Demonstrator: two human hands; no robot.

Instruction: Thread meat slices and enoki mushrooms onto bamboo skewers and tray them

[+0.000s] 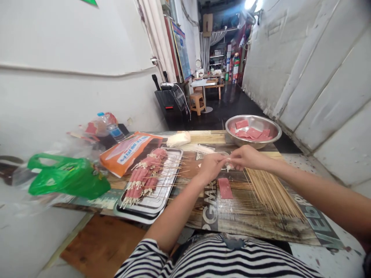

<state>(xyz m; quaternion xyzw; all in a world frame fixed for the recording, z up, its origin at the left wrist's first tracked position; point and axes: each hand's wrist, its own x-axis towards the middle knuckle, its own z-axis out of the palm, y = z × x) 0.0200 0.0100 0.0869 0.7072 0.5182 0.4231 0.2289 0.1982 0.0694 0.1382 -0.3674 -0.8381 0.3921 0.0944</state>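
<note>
- The white bunch (228, 166) pinched between left hand (213, 165) and right hand (244, 157) is mostly covered by fingers, its detail too small to tell.
- The hands partly hide a small tray (200, 156) behind them.
- The striped shirt (220, 258) is cut off by the bottom edge, a green patch (91, 2) by the top.
- Goods on the far shelves (217, 56) are too small to identify.

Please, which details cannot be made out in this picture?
In the head view:
Small bundle between left hand and right hand: mostly covered by them.
Bottom of bowl: mostly hidden by pink slices.
Inside green bag: hidden by its plastic.
Distant tabletop items: too small.
</note>
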